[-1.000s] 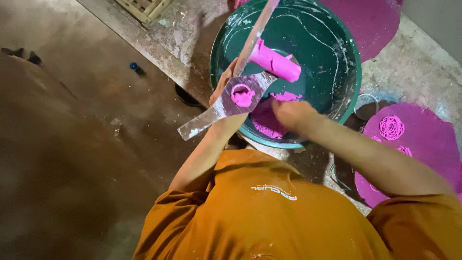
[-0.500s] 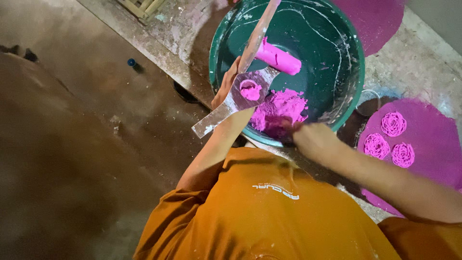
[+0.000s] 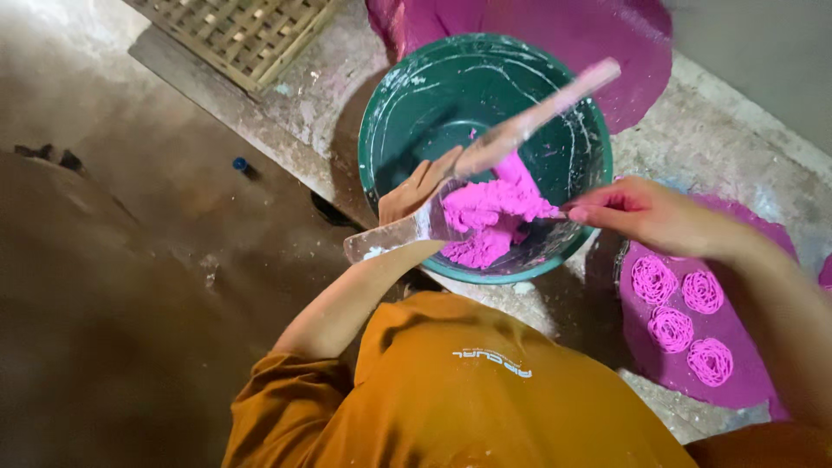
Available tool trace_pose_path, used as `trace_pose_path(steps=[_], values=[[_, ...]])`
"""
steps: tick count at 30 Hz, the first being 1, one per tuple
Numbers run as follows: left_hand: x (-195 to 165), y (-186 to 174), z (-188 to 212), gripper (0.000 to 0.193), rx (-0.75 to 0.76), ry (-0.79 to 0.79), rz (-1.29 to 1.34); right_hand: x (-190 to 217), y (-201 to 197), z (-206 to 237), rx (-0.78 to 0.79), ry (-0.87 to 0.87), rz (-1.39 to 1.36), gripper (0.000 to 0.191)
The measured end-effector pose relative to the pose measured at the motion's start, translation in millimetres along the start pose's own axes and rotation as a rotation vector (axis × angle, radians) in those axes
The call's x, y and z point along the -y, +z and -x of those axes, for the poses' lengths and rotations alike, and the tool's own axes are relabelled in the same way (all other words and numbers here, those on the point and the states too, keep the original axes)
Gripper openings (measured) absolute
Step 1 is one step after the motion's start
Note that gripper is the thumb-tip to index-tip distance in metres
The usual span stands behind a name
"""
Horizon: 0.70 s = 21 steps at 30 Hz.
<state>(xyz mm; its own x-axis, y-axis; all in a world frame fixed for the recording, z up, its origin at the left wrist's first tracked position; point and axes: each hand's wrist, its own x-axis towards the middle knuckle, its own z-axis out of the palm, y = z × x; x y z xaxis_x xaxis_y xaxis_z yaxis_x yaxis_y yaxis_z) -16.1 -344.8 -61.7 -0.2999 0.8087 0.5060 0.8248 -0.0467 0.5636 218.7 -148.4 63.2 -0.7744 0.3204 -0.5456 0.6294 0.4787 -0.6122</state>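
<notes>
Two hands at the green bowl (image 3: pixel 390 113); my left hand (image 3: pixel 422 186) grips the press (image 3: pixel 485 156); my right hand (image 3: pixel 646 212) pinches pink dough (image 3: pixel 490 217); filling comes next, I think.

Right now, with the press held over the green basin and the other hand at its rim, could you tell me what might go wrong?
1. The long dough-smeared wooden press is held slanted by the left hand; it could slip into the round green plastic basin.
2. The right hand reaches at the rim, where the pink dough lump lies; dough might drop over the edge.
3. The right forearm passes above the coiled pink noodle nests on the purple mat and may flatten them.
</notes>
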Motion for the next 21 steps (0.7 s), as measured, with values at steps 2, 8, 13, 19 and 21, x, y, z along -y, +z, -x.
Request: trace_pose_path(steps=[2, 8, 13, 19, 21], values=[[-1.0, 2.0, -1.1, 0.063, -0.03, 0.147, -0.066, 27.0, -4.2, 0.0, -0.07, -0.01, 0.268, 0.037], [5.2, 30.7, 10.1, 0.049, 0.06, 0.047, 0.33, 75.8, 64.6, -21.0, -0.267, -0.263, 1.144, 0.012], [14.3, 15.2, 23.8, 0.037, 0.18, -0.18, 0.517, 83.9, 58.6, 10.5, -0.396, -0.587, 1.296, 0.018], [21.4, -23.8, -5.6, 0.053, 0.108, -0.011, 0.116, 125.1, 16.9, 55.8, -0.473, -0.344, 1.294, 0.026], [15.4, -16.6, -9.3, 0.058, 0.127, 0.029, 0.158, 130.0, 37.9, 23.4, -0.456, -0.398, 1.344, 0.019]])
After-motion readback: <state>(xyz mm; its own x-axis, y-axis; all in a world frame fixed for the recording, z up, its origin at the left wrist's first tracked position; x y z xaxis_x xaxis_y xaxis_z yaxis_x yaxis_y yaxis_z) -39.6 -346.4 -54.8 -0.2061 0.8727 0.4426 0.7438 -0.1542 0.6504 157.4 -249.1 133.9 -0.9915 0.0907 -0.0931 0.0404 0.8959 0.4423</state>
